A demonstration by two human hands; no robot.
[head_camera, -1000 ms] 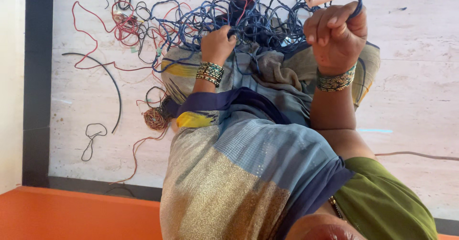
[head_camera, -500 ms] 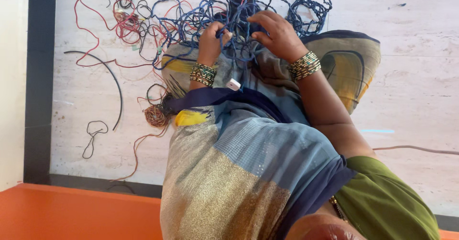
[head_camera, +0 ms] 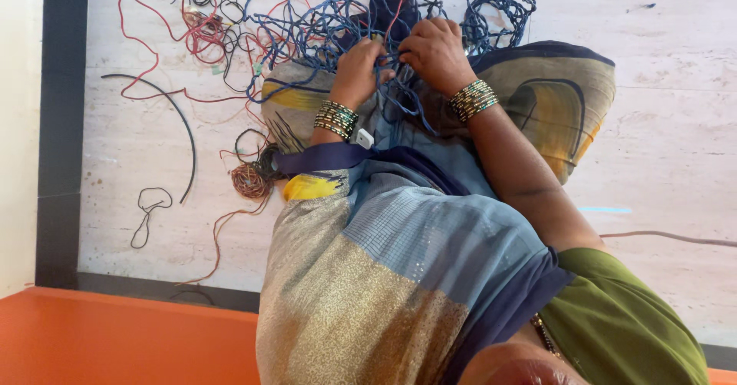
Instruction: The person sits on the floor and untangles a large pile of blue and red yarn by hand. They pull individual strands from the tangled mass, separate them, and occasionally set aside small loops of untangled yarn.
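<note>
View from above, looking down a seated person's lap onto a pale stone floor point(head_camera: 675, 139). Both hands sit close together at the top centre, buried in a tangle of blue wires point(head_camera: 345, 24); left hand point(head_camera: 359, 66) is clenched round a few blue strands, knuckles up; right hand point(head_camera: 434, 47) is just beside it, fingers curled and pinching strands of the same tangle. Each wrist wears a stack of beaded bangles, green and gold. The blue tangle lies partly on the person's knees, partly on the floor beyond them, w/ loops spreading left and right. A small white plastic piece point(head_camera: 363, 138) rests on the draped cloth point(head_camera: 399, 239) just below the left wrist; cloth is grey-blue, gold and navy w/ yellow patches. Left of the lap, on the floor: loose red wires point(head_camera: 142, 43) mixed w/ thin black ones; a curved black cable point(head_camera: 184, 135); a small coil of copper-coloured wire point(head_camera: 249, 179) near the knee; a thin black loop point(head_camera: 150, 204) further left. Orange surface point(head_camera: 115, 339) along the bottom edge; dark border strip beside the stone at left.
</note>
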